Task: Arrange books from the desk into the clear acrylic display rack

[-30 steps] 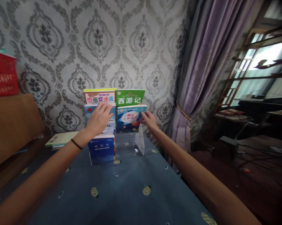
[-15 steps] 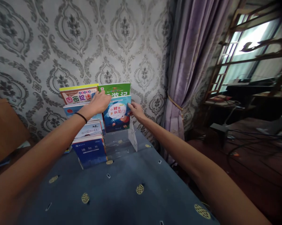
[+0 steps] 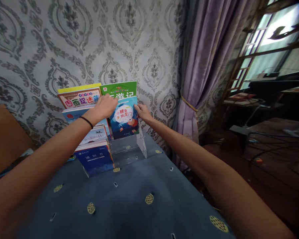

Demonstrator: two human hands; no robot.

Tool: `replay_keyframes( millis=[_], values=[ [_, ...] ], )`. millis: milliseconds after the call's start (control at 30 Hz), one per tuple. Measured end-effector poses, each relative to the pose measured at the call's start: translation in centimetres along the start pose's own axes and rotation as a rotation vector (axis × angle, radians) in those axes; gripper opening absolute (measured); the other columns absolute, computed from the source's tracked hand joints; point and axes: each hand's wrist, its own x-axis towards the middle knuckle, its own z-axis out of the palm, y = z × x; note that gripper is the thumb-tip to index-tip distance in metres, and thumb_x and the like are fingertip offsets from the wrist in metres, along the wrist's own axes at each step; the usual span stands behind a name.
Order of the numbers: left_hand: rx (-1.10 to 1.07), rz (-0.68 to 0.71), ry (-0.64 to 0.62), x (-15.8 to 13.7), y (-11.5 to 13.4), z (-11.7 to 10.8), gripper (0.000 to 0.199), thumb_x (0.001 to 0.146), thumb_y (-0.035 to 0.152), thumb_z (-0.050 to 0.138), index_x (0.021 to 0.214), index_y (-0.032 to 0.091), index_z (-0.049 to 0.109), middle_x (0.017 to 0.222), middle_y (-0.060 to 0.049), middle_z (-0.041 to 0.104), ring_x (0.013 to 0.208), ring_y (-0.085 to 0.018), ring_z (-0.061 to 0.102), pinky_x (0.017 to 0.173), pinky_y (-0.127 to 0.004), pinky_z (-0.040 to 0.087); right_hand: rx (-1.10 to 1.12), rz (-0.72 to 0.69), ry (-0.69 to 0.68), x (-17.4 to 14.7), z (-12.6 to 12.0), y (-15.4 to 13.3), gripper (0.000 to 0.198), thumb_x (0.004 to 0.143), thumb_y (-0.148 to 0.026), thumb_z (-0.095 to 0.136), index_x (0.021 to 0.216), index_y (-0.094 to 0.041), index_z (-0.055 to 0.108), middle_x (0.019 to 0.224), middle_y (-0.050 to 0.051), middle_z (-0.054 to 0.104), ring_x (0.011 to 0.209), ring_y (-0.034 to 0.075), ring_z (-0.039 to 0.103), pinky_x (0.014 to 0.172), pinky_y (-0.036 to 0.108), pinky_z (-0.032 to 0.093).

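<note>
A blue picture book (image 3: 124,120) stands upright in the right column of a clear acrylic rack (image 3: 125,153). My left hand (image 3: 106,108) grips its upper left edge, the fingertips partly hidden behind it. At the book's right edge is my right hand (image 3: 143,113), closed with the thumb on the cover. Behind it rises a green book (image 3: 119,87). The left column holds a brown-and-yellow book (image 3: 77,97), a light blue book (image 3: 73,114) partly under my left wrist, a pale book (image 3: 96,134) and a dark blue book (image 3: 96,160) in front.
The rack stands on a dark blue patterned cloth (image 3: 119,209) by a papered wall (image 3: 149,36). A purple curtain (image 3: 201,66) hangs to the right, with cables (image 3: 266,139) and a dark shelf beyond. A cardboard box (image 3: 7,139) sits at the left.
The view has shifted slightly, and the rack's books appear a little higher. Both hands keep their hold on the blue picture book, which stays nearly in place.
</note>
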Motion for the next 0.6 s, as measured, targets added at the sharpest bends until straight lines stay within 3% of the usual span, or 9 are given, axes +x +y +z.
replay_keyframes(
  millis=[200, 600],
  values=[
    [-0.008, 0.01, 0.027, -0.8, 0.1, -0.5, 0.038, 0.095, 0.005, 0.039, 0.13, 0.012, 0.053, 0.109, -0.017, 0.068, 0.107, -0.028, 0.061, 0.088, -0.038, 0.045, 0.088, 0.035, 0.017, -1.1, -0.1, -0.6, 0.04, 0.099, -0.055, 0.048, 0.081, -0.02, 0.058, 0.054, -0.004, 0.054, 0.049, 0.015, 0.062, 0.047, 0.023, 0.049],
    [0.041, 0.072, 0.167, -0.9, 0.1, 0.3, 0.03, 0.096, 0.006, 0.037, 0.115, 0.013, 0.058, 0.116, -0.016, 0.062, 0.109, -0.027, 0.057, 0.088, -0.038, 0.042, 0.159, 0.068, 0.03, -3.3, -0.9, -0.5, 0.041, 0.095, -0.056, 0.054, 0.071, -0.022, 0.051, 0.051, -0.003, 0.053, 0.046, 0.015, 0.058, 0.045, 0.024, 0.045]
  ],
)
